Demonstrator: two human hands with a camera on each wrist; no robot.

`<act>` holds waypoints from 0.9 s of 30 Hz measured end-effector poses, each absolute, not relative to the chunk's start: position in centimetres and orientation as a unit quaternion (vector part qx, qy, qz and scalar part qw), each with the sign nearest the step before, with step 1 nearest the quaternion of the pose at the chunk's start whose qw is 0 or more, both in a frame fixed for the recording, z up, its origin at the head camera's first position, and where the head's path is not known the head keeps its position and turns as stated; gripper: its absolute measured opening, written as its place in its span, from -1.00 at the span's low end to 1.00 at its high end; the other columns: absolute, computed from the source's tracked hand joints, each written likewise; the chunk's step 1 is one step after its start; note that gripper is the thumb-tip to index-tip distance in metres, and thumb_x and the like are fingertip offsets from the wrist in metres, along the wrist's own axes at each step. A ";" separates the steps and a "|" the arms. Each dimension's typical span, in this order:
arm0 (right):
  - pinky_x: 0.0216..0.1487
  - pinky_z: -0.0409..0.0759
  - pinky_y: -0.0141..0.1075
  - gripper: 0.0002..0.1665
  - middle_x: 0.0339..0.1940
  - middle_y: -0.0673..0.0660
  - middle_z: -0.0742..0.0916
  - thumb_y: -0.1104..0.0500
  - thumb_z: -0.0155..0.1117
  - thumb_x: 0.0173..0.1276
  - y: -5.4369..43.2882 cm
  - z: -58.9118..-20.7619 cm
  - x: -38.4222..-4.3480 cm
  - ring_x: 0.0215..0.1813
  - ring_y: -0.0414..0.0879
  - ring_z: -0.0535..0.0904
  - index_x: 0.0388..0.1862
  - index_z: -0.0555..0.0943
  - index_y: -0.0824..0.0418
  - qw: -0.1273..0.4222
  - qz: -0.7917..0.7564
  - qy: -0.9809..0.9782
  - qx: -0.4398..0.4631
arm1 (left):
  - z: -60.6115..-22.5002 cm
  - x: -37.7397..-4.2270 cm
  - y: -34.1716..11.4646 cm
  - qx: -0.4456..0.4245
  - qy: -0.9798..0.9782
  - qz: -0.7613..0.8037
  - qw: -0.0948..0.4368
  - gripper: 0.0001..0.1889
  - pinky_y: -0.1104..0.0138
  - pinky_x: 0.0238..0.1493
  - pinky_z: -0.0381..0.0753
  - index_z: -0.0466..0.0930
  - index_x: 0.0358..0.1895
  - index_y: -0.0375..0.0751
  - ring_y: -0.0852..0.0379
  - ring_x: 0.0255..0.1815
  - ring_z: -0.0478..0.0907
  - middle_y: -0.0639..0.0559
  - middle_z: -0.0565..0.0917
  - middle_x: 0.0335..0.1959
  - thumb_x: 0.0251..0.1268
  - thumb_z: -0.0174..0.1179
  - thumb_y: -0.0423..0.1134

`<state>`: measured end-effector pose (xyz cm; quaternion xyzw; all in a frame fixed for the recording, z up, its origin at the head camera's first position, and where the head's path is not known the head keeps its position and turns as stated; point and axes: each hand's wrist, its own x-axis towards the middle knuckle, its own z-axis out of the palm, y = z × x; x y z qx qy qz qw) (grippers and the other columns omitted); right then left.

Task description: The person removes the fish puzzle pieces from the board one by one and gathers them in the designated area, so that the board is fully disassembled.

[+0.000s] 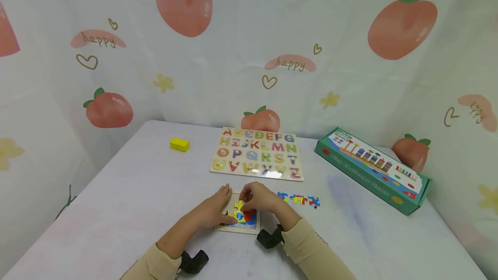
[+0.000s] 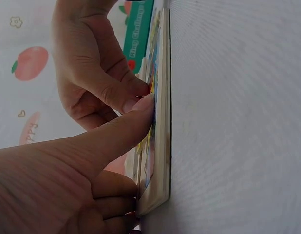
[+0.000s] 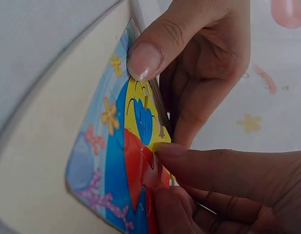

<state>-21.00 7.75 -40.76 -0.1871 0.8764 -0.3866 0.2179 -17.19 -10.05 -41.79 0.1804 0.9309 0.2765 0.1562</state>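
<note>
showing nearest, on the near side of the puzzle board (image 1: 237, 230): two beige sleeves (image 1: 317, 252), with black devices (image 1: 270, 237) at both wrists

puzzle board flat on the pale table (image 1: 116, 211), between the two hands; light wooden rim around a puzzle picture (image 3: 109, 146) of yellow and red on blue, with small orange shapes and pink coral-like branches

left hand (image 1: 213, 211): at the left side of the puzzle board, thumb laid nearly straight on the picture and pressing there, other fingers extended along the left rim; nothing lifted by it

right hand (image 1: 260, 198): over the right half of the puzzle board, thumb and forefinger pinching a red piece (image 3: 149, 170) at the picture surface; piece partly covered by the fingertips, cannot tell whether it is fully seated

yellow knobbed piece (image 1: 238, 205) on the puzzle board, just left of the right fingertips, bare wood showing near it

three loose pieces (image 1: 298, 199) in a row to the right of the puzzle board, apart from it; mixed blue, red, yellow, the leftmost partly behind the right hand

green box (image 1: 373, 170) well right of the puzzle board and reaching beyond it, set at a slant, lettered "ring challenge game"

letter board (image 1: 258, 161) directly beyond the puzzle board, near but apart, coloured letters a to z in four rows

yellow block (image 1: 179, 144) beyond and left of the puzzle board, well apart

farthest beyond the puzzle board: white backdrop (image 1: 233, 68) printed with peach-like fruit, hearts, flowers and "happy"
</note>
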 end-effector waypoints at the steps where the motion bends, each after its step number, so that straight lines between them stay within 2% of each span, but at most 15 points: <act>1: -0.23 0.57 -0.39 -0.82 -0.41 0.04 0.59 0.34 0.39 0.08 7.8 -40.7 -21.0 -0.35 -0.16 0.45 -0.35 0.57 0.28 0.217 -0.389 0.875 -0.190 | -41.8 -17.2 -10.1 0.180 0.930 0.279 0.157 -0.09 -0.03 0.43 0.08 0.12 0.37 -0.45 -0.19 0.51 -0.08 -0.30 0.03 0.47 0.03 0.36 -0.05; 6: -0.33 0.51 -0.44 -0.81 -0.47 0.03 0.55 0.37 0.39 0.07 8.0 -40.7 -21.0 -0.40 -0.18 0.43 -0.36 0.54 0.31 0.218 -0.403 0.864 -0.207 | -41.7 -17.1 -10.0 0.173 0.928 0.286 0.162 -0.09 -0.03 0.43 0.07 0.11 0.38 -0.44 -0.17 0.51 -0.09 -0.29 0.02 0.48 0.03 0.36 -0.06; 15: -0.37 0.53 -0.43 -0.84 -0.49 0.03 0.58 0.31 0.35 0.15 8.6 -41.0 -21.3 -0.44 -0.19 0.48 -0.34 0.53 0.31 0.225 -0.438 0.844 -0.214 | -41.7 -17.1 -10.1 0.166 0.928 0.289 0.165 -0.08 -0.05 0.43 0.06 0.12 0.38 -0.42 -0.17 0.51 -0.09 -0.27 0.02 0.48 0.01 0.37 -0.05; 27: -0.34 0.62 -0.40 -0.82 -0.48 0.04 0.63 0.29 0.35 0.16 9.5 -40.8 -21.3 -0.46 -0.21 0.52 -0.29 0.55 0.32 0.225 -0.467 0.829 -0.210 | -41.9 -17.1 -10.2 0.172 0.925 0.296 0.162 -0.07 -0.04 0.44 0.06 0.11 0.39 -0.43 -0.17 0.51 -0.10 -0.27 0.01 0.48 0.02 0.36 -0.02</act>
